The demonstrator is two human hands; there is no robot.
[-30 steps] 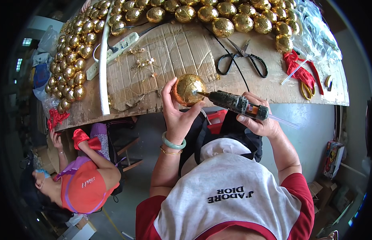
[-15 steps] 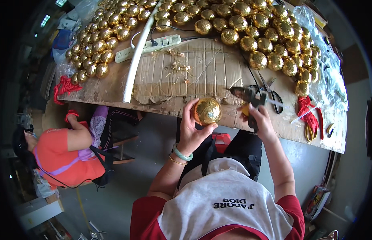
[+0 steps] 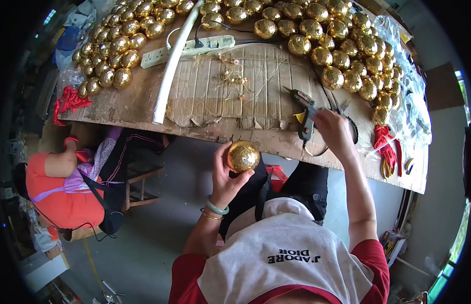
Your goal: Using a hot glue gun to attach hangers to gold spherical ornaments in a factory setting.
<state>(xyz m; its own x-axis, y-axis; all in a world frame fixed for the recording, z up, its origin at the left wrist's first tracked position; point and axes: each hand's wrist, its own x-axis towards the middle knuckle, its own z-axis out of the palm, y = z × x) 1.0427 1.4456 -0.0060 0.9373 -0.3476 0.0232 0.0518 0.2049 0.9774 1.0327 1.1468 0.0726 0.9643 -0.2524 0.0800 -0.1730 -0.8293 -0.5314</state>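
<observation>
My left hand (image 3: 227, 177) is closed around a shiny gold ball (image 3: 243, 156), holding it just off the table's front edge, with the thumb below and fingers at its left side. A dark hot glue gun (image 3: 305, 114) lies on the table, its nozzle toward the far left. Right beside its handle is my right hand (image 3: 335, 133), fingers loosely bent and apart from the gun, with nothing visible in them. A pair of black-handled scissors (image 3: 353, 129) lies just past that hand, which partly hides it.
The wooden table (image 3: 124, 109) carries many gold balls (image 3: 332, 77), a flattened cardboard sheet (image 3: 195, 86), a power strip (image 3: 210, 43) and a white tube (image 3: 170, 76). Red ribbon (image 3: 384, 142) lies at the right edge. A co-worker in orange (image 3: 63, 187) sits at left.
The glue gun has gone from my right hand to the table, and that hand has drawn back from it. My left hand has brought the gold ball down and left, nearer to me.
</observation>
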